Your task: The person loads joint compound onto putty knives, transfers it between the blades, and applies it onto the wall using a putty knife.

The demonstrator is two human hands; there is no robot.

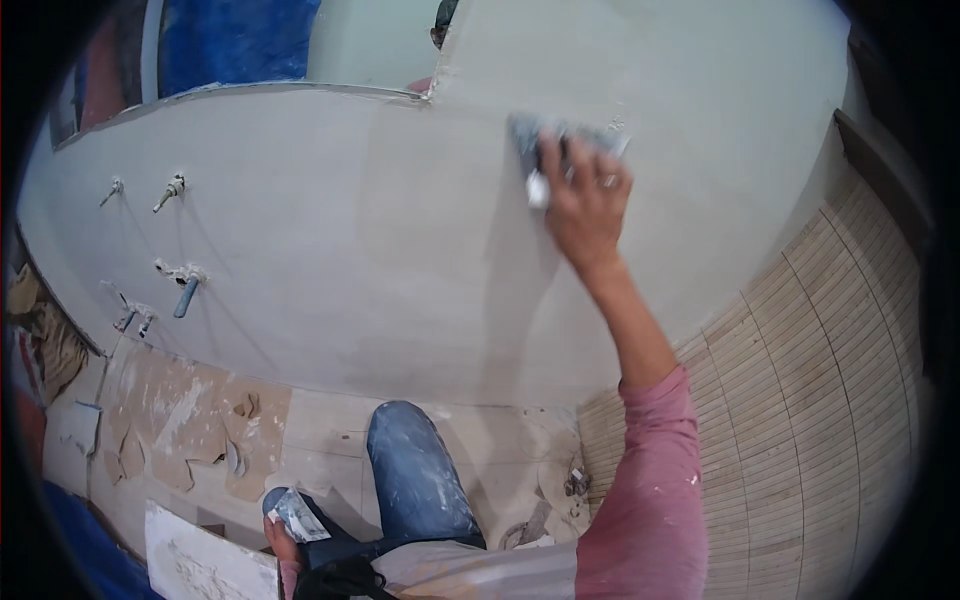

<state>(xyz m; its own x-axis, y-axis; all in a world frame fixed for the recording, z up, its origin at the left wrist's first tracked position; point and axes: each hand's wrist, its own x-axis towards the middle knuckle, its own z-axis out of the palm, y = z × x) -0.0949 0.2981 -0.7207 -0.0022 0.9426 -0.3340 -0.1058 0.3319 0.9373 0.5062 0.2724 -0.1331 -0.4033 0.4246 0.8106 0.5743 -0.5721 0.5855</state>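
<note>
My right hand (pixel 588 205) is up against a pale plastered wall (pixel 430 250), its fingers closed round a wide putty knife (pixel 525 140). The blade lies at the wall's surface; hand and tool are blurred by motion. Low at the left, beside my knee, my left hand (pixel 282 543) is closed on a second putty knife (pixel 303 517), its blade smeared with white. A white, putty-crusted board (pixel 205 560) lies right next to this hand. Whether the left hand also supports the board cannot be made out.
Capped pipe stubs (pixel 187 290) and fittings (pixel 172 190) stick out of the wall at left. Torn brown cardboard (pixel 200 420) covers some floor. Ribbed beige tiles (pixel 780 400) line the right side. Small debris (pixel 575 483) lies by the corner. Blue sheeting (pixel 240 45) shows beyond the wall's upper edge.
</note>
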